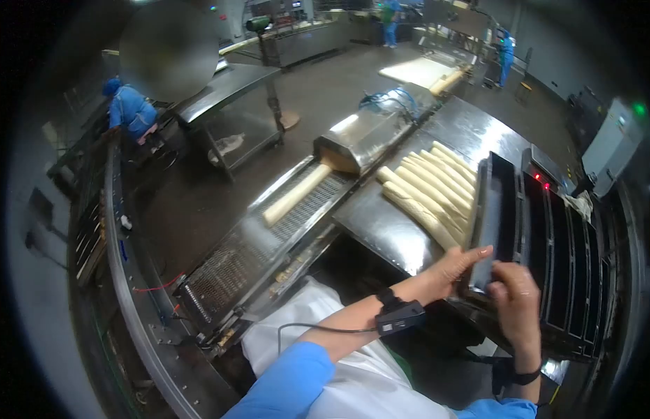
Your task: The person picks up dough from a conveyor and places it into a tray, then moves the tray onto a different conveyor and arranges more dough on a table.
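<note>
My left hand (463, 271) grips the near left corner of a long dark loaf tin (483, 209), its thumb over the rim. Over the near end of that tin, my right hand (516, 286) is closed with fingers curled; whatever may be in it is hidden. Just left of the tin, several long pale dough rolls (430, 187) lie side by side on a steel table (381, 220). A black device is strapped to my left wrist, and a dark band circles the right one.
Joined dark tins (559, 258) extend to the right. One dough roll (297, 194) lies on the mesh conveyor (231, 258), near the mouth of a metal housing (370, 129). A small scale-like box (545, 167) shows red lights. A person in blue (131, 112) bends at far left; others stand behind.
</note>
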Tool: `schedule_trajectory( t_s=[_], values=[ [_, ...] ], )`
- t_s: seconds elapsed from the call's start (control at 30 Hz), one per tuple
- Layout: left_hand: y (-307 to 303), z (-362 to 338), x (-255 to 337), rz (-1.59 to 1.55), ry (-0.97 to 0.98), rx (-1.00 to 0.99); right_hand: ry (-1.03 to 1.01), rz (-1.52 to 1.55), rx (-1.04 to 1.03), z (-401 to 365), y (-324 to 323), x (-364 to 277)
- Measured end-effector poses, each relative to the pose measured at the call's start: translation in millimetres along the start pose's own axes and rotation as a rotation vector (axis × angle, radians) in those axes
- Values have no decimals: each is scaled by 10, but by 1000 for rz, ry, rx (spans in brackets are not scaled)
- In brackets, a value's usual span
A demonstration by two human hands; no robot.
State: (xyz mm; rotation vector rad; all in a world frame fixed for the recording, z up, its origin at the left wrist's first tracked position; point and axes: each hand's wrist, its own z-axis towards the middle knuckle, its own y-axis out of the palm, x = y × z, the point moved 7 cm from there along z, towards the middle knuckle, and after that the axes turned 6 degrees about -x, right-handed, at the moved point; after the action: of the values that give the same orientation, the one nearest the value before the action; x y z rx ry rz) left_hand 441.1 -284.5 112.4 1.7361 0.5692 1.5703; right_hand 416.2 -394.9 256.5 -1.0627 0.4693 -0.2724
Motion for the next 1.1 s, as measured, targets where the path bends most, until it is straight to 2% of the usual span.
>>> schedule_trajectory(
  t_s=[0.03, 0.1, 0.17, 0.23, 0.3, 0.37, 0.4, 0.47, 0.5, 0.57, 0.6, 0.63, 0.7, 0.73, 0.77, 0.83, 0.87, 0.9, 0.97, 1.0, 1.03, 1.07, 1.1],
  values=[
    [49, -130, 245, 68, 90, 110, 166, 74, 24, -96, -163, 310],
    [-200, -237, 353, 141, 73, 193, 341, -193, 306, -316, -753, 1037],
    [-390, -417, 471, 171, 94, 300, 433, -824, 352, -913, -1120, 2104],
    [-476, -624, 615, 158, 101, 306, 991, -844, -77, -1543, -1227, 3087],
    [-564, -835, 763, 138, 137, 337, 1191, -476, -375, -1583, -1115, 3120],
    [-664, -1085, 868, 170, 143, 373, 771, -172, 216, -1968, -868, 3785],
    [-696, -1214, 938, 183, 170, 384, 747, -160, 213, -1753, -828, 3642],
    [-787, -1522, 1044, 207, 217, 450, 715, 266, 9, -1266, -616, 3206],
    [-824, -1698, 1096, 229, 245, 503, 684, 271, -2, -1097, -532, 3188],
    [-793, -2170, 1160, 83, 244, 527, 531, 292, 54, -701, -331, 3112],
    [-895, -2455, 1163, 84, 284, 595, 496, 245, -18, -483, -195, 3184],
    [-937, -2794, 1149, 79, 323, 667, 449, 261, -44, -146, -115, 2869],
    [-828, -3516, 1137, 39, 478, 727, 360, 620, -429, 464, 284, 1980],
    [-804, -3905, 1075, 10, 510, 769, 291, 713, -342, 719, 421, 1547],
    [-792, -4338, 960, -8, 565, 887, 282, 586, -376, 1037, 677, 1570],
    [-436, -5093, 736, -76, 680, 1018, 169, 601, -608, 1661, 1228, 803],
    [-273, -5511, 538, -60, 756, 1146, 53, 687, -611, 1987, 1646, 566],
    [-271, -5906, 232, -73, 851, 1155, -63, 775, -621, 2287, 2026, 273],
    [631, -6275, -112, -247, 1077, 1526, -271, 807, -675, 2508, 2302, -1196],
    [789, -6482, -448, -270, 1131, 1575, -446, 884, -885, 2433, 2393, -1930],
    [969, -6760, -840, -262, 1268, 1650, -612, 951, -1095, 2271, 2423, -2612],
    [1187, -6997, -1164, -250, 1406, 1725, -680, 869, -1134, 2099, 2433, -3420],
    [1357, -7120, -1402, -303, 1345, 1761, -743, 784, -1162, 1923, 2411, -4185]
  ],
)
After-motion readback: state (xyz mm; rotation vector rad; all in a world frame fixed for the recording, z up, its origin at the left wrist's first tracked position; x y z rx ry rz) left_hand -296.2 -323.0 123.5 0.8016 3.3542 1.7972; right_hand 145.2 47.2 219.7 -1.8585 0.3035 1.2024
